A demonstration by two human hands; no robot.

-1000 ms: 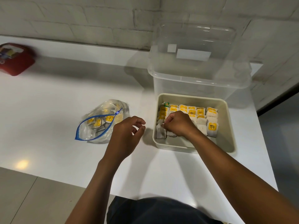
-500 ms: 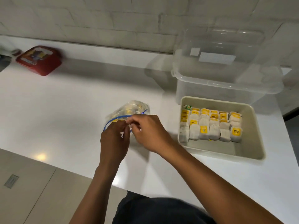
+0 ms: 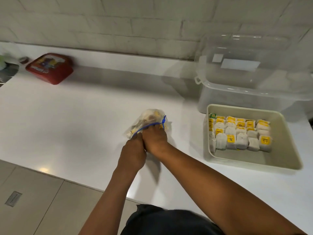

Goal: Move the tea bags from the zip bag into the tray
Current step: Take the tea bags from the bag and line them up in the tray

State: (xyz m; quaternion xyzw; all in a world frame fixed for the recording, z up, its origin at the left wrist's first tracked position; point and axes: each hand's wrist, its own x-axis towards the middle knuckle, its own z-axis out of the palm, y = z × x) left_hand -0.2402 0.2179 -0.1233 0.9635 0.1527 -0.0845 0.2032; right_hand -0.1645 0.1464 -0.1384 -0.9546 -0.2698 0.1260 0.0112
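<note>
Far to the left of your hands and further back, a red box [image 3: 50, 67] sits on the white counter [image 3: 76, 116]. Your left hand [image 3: 133, 154] pinches the blue zip edge of the zip bag [image 3: 149, 122], which lies on the counter just beyond your fingers. Your right hand [image 3: 155, 139] presses against the left, its fingers reaching into the bag's mouth; what they hold, you cannot tell. Well to the right of both hands, the tray [image 3: 277, 158] holds rows of tea bags [image 3: 240, 133], with a clear tub [image 3: 254, 82] behind it.
</note>
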